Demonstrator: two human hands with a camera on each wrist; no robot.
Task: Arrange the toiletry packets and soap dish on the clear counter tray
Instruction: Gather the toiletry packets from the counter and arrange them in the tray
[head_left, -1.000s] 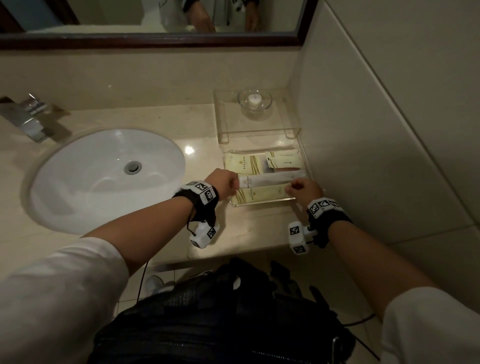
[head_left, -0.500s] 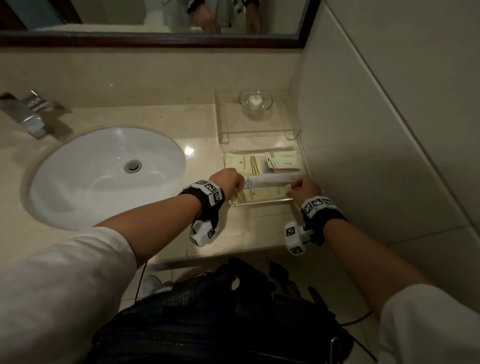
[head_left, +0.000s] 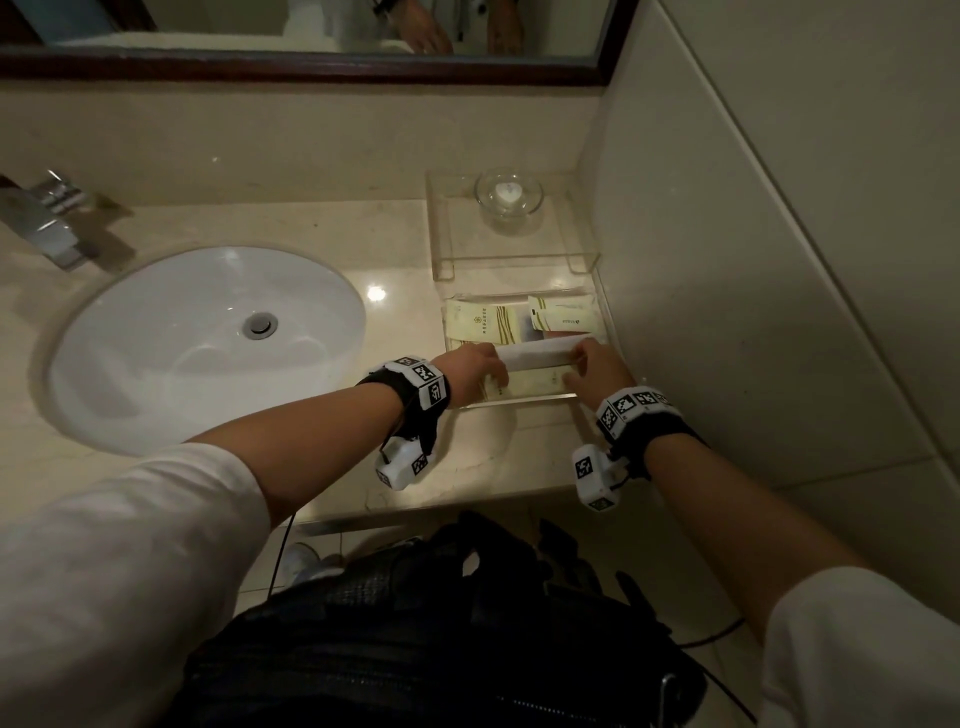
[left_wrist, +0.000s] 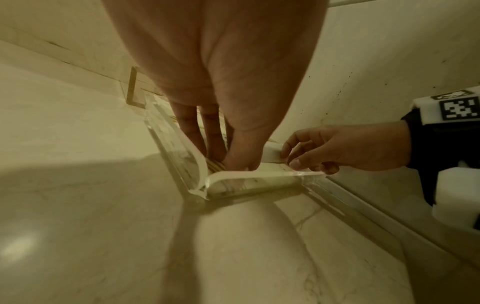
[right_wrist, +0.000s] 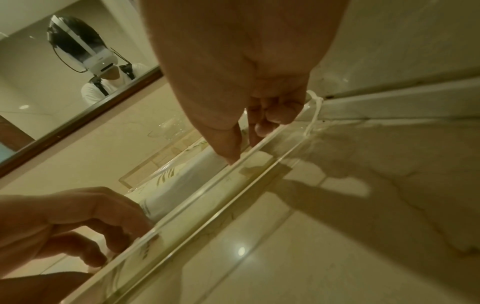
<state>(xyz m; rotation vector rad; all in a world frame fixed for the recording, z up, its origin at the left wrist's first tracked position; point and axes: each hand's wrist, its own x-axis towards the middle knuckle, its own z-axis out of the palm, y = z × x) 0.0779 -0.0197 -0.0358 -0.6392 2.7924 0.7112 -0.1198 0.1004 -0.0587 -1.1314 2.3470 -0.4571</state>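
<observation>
A clear counter tray (head_left: 519, 402) lies by the right wall with cream toiletry packets (head_left: 480, 325) flat inside it. Across them lies a long white packet (head_left: 537, 353). My left hand (head_left: 496, 364) pinches its left end and my right hand (head_left: 579, 358) pinches its right end. The left wrist view shows my left fingers (left_wrist: 215, 148) reaching down inside the tray rim (left_wrist: 182, 156) and the right hand (left_wrist: 324, 152) gripping the white packet (left_wrist: 271, 153). In the right wrist view the white packet (right_wrist: 176, 185) runs between both hands. A glass soap dish (head_left: 509, 195) stands on a clear riser (head_left: 511, 260) behind the tray.
The white sink basin (head_left: 208, 343) and chrome faucet (head_left: 47, 218) are to the left. The tiled wall (head_left: 727, 312) runs close along the tray's right side. The mirror frame (head_left: 311, 65) spans the back. A black bag (head_left: 415, 649) hangs below the counter edge.
My two hands have drawn closer together along the white packet and carried it a little farther over the tray. The soap dish and cream packets have not moved.
</observation>
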